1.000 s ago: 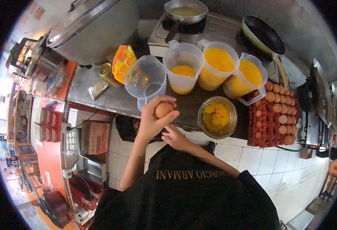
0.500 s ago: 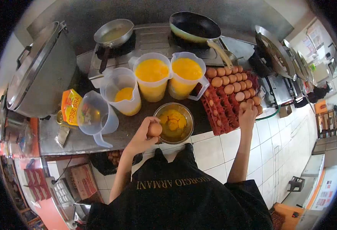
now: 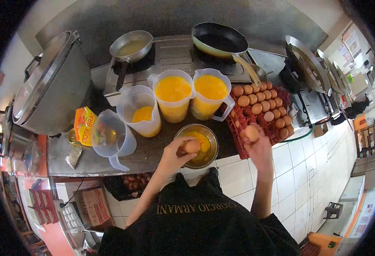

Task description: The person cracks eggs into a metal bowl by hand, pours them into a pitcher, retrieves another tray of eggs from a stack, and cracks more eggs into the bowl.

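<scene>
My left hand [image 3: 173, 155] is closed round a brown egg [image 3: 191, 146] over the left part of a steel bowl [image 3: 213, 149]. Raw yolks and egg white [image 3: 202, 145] lie in that bowl. Another egg [image 3: 252, 132] is between the fingers of my right hand [image 3: 260, 149], slightly blurred, in front of the red egg tray [image 3: 237, 123]. Brown eggs [image 3: 262, 97] fill the tray's back and right parts. Behind the bowl stand two plastic jugs, one [image 3: 173, 102] and another [image 3: 208, 102], nearly full of yellow beaten egg. A third jug [image 3: 138, 100] is partly filled.
An empty-looking clear jug [image 3: 119, 136] and a Rose Brand packet [image 3: 84, 128] stand at left, near a big lidded pot [image 3: 53, 81]. A saucepan [image 3: 132, 45] and a frying pan [image 3: 219, 38] sit on the stove [image 3: 172, 51]. Below the counter is a black crate of shells [image 3: 123, 187].
My right hand has lifted an egg from the tray's right side and moved left toward the bowl. My left hand has shifted right with its egg, over the bowl. The view has tilted slightly.
</scene>
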`<state>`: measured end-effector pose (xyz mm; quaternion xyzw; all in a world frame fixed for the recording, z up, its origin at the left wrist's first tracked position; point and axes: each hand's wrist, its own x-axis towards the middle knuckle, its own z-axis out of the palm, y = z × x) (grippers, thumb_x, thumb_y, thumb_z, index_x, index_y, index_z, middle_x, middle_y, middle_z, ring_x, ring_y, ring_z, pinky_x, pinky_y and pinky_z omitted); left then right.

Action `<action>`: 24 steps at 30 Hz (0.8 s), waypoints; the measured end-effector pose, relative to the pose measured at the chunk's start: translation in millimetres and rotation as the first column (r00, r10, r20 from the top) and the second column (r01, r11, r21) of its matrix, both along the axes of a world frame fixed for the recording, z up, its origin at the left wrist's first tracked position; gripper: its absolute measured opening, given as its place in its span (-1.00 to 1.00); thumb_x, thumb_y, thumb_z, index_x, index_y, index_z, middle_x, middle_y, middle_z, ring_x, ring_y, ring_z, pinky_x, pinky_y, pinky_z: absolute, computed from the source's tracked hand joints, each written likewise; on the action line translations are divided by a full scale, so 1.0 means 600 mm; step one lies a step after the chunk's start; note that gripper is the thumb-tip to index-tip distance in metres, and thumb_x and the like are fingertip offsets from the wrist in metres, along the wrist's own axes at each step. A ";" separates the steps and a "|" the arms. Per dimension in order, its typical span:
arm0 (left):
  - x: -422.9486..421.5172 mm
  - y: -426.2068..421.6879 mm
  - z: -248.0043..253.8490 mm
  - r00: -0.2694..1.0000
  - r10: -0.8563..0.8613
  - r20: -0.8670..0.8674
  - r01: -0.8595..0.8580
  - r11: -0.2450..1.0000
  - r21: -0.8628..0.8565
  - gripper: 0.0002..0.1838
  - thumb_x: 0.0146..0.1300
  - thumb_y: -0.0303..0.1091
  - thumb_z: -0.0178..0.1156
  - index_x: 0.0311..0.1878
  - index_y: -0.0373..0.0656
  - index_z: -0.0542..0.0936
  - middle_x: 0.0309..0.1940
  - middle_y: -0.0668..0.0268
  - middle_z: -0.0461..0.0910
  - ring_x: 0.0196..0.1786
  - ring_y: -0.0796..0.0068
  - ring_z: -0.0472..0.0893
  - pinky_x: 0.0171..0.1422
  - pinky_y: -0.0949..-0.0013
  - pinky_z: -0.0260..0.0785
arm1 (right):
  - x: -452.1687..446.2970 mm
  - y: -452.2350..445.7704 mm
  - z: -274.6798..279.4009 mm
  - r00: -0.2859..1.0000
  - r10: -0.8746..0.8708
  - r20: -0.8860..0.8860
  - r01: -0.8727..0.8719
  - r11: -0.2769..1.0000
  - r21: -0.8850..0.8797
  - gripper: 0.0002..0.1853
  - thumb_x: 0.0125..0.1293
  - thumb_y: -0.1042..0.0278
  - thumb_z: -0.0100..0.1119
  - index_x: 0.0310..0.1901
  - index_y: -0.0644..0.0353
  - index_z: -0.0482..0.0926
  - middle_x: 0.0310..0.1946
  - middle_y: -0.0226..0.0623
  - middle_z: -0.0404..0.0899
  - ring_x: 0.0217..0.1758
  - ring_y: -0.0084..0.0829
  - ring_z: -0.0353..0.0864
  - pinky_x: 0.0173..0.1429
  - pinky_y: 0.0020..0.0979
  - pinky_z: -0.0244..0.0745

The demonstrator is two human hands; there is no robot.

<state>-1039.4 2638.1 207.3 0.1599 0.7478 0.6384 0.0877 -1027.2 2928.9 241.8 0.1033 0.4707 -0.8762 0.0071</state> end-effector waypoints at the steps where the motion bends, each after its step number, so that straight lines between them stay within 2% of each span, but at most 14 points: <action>1: 0.000 0.006 0.004 1.000 0.012 0.021 -0.013 1.000 0.027 -0.46 0.02 -0.59 0.33 0.13 -0.21 0.44 -0.04 0.21 0.55 -0.04 0.48 0.58 0.03 0.45 0.46 | 0.003 -0.015 -0.004 0.992 0.119 0.038 -0.099 0.936 -0.337 -0.45 0.17 0.65 0.06 0.22 0.14 0.27 -0.12 -0.25 0.52 -0.15 -0.36 0.56 0.01 -0.37 0.51; 3: -0.003 0.015 0.003 0.999 0.042 -0.015 -0.041 0.999 0.015 -0.47 0.02 -0.54 0.34 0.12 -0.20 0.46 -0.06 0.16 0.57 -0.04 0.42 0.59 0.03 0.41 0.48 | 0.017 -0.082 -0.010 0.991 0.129 0.048 -0.118 0.976 -0.182 -0.47 0.21 0.67 0.01 0.23 0.19 0.26 -0.02 -0.18 0.48 -0.05 -0.38 0.52 0.03 -0.43 0.50; 4: -0.004 0.018 0.003 0.997 0.056 -0.049 -0.056 0.998 0.009 -0.49 0.02 -0.49 0.36 0.10 -0.20 0.48 -0.08 0.11 0.58 -0.04 0.37 0.61 0.03 0.38 0.50 | 0.025 -0.120 -0.013 0.994 0.068 -0.083 -0.051 0.979 0.197 -0.48 0.22 0.65 0.01 0.24 0.21 0.25 0.03 -0.14 0.44 0.01 -0.38 0.49 0.04 -0.41 0.49; 6: -0.005 0.022 0.010 0.997 0.076 -0.012 -0.076 0.997 0.003 -0.49 0.03 -0.49 0.35 0.10 -0.20 0.48 -0.10 0.10 0.59 -0.06 0.37 0.62 0.03 0.37 0.51 | 0.031 -0.160 -0.014 0.915 0.124 -0.384 0.212 0.661 0.720 -0.47 0.23 0.58 0.05 0.26 0.25 0.22 0.14 -0.04 0.34 0.13 -0.23 0.41 0.12 -0.26 0.43; 7: -0.006 0.024 0.013 0.997 0.079 0.021 -0.079 0.997 0.012 -0.49 0.03 -0.49 0.35 0.11 -0.21 0.48 -0.11 0.10 0.60 -0.08 0.37 0.62 0.03 0.36 0.51 | 0.030 -0.168 -0.010 0.914 0.129 -0.384 0.207 0.667 0.716 -0.47 0.23 0.58 0.05 0.26 0.25 0.22 0.14 -0.04 0.34 0.13 -0.23 0.41 0.12 -0.26 0.43; 9: -0.008 0.026 0.013 0.995 0.089 0.040 -0.090 0.996 0.019 -0.48 0.02 -0.51 0.35 0.11 -0.21 0.49 -0.11 0.09 0.60 -0.08 0.37 0.63 0.01 0.35 0.51 | 0.031 -0.179 -0.002 0.696 0.270 -0.665 0.607 0.274 0.746 -0.45 0.21 0.58 0.09 0.26 0.27 0.22 0.13 -0.02 0.35 0.12 -0.05 0.39 0.16 -0.13 0.37; 11: -0.008 0.025 0.030 0.999 0.044 -0.005 -0.043 0.999 0.024 -0.49 0.02 -0.55 0.33 0.11 -0.26 0.47 -0.07 0.18 0.58 -0.05 0.49 0.58 0.03 0.40 0.47 | 0.029 -0.188 -0.012 0.662 0.287 -0.693 0.640 0.266 0.721 -0.41 0.19 0.57 0.13 0.27 0.24 0.21 0.14 -0.03 0.33 0.14 -0.04 0.38 0.18 -0.19 0.35; 13: -0.006 0.027 0.031 0.999 0.051 0.011 -0.051 0.999 -0.018 -0.49 0.02 -0.55 0.33 0.10 -0.27 0.47 -0.11 0.19 0.59 -0.07 0.47 0.59 0.03 0.40 0.47 | 0.020 -0.198 -0.024 0.734 0.473 -0.487 0.504 0.100 0.858 -0.46 0.19 0.53 0.14 0.23 0.28 0.27 0.13 0.02 0.34 0.11 0.06 0.37 0.17 -0.07 0.32; 15: -0.006 0.026 0.028 0.998 0.064 0.026 -0.062 0.996 -0.057 -0.49 0.01 -0.55 0.33 0.09 -0.27 0.47 -0.15 0.20 0.60 -0.09 0.46 0.60 0.03 0.40 0.47 | 0.020 -0.200 -0.030 0.762 0.427 -0.487 0.468 0.155 0.870 -0.46 0.20 0.49 0.15 0.22 0.30 0.27 0.12 0.07 0.33 0.11 0.04 0.38 0.18 -0.14 0.32; 17: -0.013 0.021 0.018 0.998 0.043 -0.053 -0.043 0.999 -0.003 -0.48 0.00 -0.57 0.30 0.10 -0.26 0.45 -0.10 0.17 0.55 -0.03 0.35 0.58 0.05 0.38 0.46 | 0.019 -0.199 -0.024 0.830 0.233 -0.507 0.364 0.461 0.809 -0.48 0.26 0.46 0.12 0.23 0.32 0.24 0.12 0.04 0.34 0.12 -0.10 0.40 0.19 -0.23 0.32; 18: -0.012 0.018 0.018 0.998 0.045 -0.048 -0.046 0.999 -0.006 -0.48 0.00 -0.57 0.30 0.10 -0.26 0.45 -0.10 0.17 0.55 -0.03 0.35 0.58 0.05 0.38 0.46 | 0.018 -0.205 -0.035 0.888 0.095 -0.451 0.242 0.736 0.632 -0.51 0.31 0.41 0.10 0.22 0.33 0.23 0.10 -0.07 0.38 0.12 -0.29 0.41 0.20 -0.34 0.32; 20: -0.017 0.015 0.021 0.979 0.013 -0.203 -0.030 0.997 -0.077 -0.45 -0.02 -0.56 0.27 0.13 -0.23 0.41 0.02 0.12 0.47 0.08 0.21 0.51 0.11 0.31 0.41 | 0.015 -0.189 -0.030 0.949 0.119 -0.291 0.064 0.834 0.548 -0.53 0.32 0.40 0.09 0.21 0.33 0.23 0.09 -0.12 0.39 0.12 -0.35 0.40 0.20 -0.36 0.31; 22: -0.026 0.008 0.019 0.968 -0.013 -0.249 -0.013 0.994 -0.105 -0.42 -0.04 -0.55 0.27 0.14 -0.22 0.39 0.07 0.10 0.42 0.12 0.16 0.47 0.15 0.28 0.38 | 0.013 -0.184 -0.029 0.984 0.171 -0.057 -0.154 0.963 0.222 -0.57 0.35 0.38 0.07 0.19 0.30 0.25 0.06 -0.22 0.39 0.14 -0.45 0.37 0.21 -0.42 0.30; 24: -0.030 0.008 0.015 0.956 -0.038 -0.293 -0.001 0.991 -0.131 -0.40 -0.05 -0.54 0.26 0.15 -0.21 0.38 0.13 0.08 0.37 0.16 0.11 0.43 0.18 0.25 0.34 | 0.019 -0.193 -0.021 0.982 0.122 -0.146 -0.064 0.934 0.352 -0.56 0.33 0.39 0.09 0.19 0.30 0.26 0.07 -0.20 0.40 0.14 -0.41 0.39 0.22 -0.39 0.29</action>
